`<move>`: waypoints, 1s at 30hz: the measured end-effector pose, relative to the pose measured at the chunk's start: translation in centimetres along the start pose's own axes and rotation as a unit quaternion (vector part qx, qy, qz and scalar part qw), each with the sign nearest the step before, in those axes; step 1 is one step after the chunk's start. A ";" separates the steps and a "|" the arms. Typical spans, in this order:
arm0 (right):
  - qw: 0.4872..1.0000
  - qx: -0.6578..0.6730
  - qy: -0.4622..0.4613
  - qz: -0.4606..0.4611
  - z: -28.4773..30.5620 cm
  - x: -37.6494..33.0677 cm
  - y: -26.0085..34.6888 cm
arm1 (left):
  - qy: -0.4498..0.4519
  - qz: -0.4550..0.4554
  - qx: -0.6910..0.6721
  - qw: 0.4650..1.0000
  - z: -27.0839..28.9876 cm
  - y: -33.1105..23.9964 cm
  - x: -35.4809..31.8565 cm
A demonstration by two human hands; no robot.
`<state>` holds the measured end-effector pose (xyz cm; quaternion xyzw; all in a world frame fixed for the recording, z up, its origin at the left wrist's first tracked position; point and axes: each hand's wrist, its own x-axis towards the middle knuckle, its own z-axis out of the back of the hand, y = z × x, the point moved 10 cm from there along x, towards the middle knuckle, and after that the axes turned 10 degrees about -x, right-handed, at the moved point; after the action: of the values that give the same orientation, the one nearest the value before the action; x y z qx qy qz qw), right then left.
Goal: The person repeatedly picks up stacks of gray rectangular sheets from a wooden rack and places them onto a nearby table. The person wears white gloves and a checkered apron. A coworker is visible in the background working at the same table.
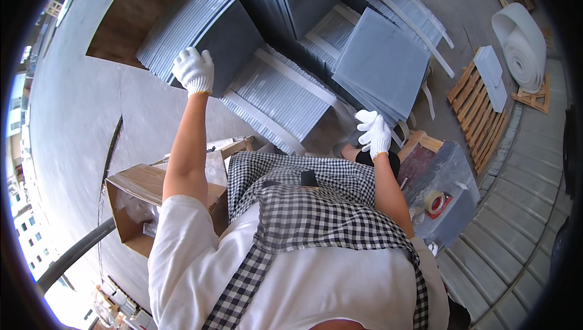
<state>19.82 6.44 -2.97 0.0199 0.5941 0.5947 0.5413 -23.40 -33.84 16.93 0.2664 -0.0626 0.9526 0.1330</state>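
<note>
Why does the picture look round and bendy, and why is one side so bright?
Head view: the fisheye lens bends straight edges near the rim, like the floor slats, and leaves black corners. Head view: daylight glares white at the lower left edge, washing out detail there. Head view: the left hand, right hand and grey tiles look sharp and evenly lit.

Left hand [194, 70] — white knit glove, bare forearm reaching up and forward, arm nearly straight, fingers curling downward in a loose grip. Right hand [374, 133] — white glove, elbow bending, forearm rising, fingers spreading open, thumb pointing outward.
</note>
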 end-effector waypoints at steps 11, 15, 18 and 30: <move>0.988 0.053 0.141 -0.045 -5.9 -2.2 0.2 | 0.032 0.015 -0.297 0.954 -4.0 -9.9 -5.8; 0.988 0.112 0.102 -0.010 -6.0 -0.1 -3.8 | 0.401 0.222 -0.495 0.738 -15.9 -20.9 -15.9; 0.983 0.131 0.126 -0.027 -6.3 -1.3 -5.1 | 0.462 0.378 -0.597 0.536 -20.6 -27.6 -21.6; 0.955 0.200 0.189 -0.115 -5.3 -4.8 -3.3 | 0.495 0.482 -0.509 0.513 -22.6 -31.2 -20.4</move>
<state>20.30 -1.37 -3.99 -0.0528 0.7905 0.3904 0.4689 -8.81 -4.18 -11.47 -0.4332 -0.5798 0.6525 -0.2245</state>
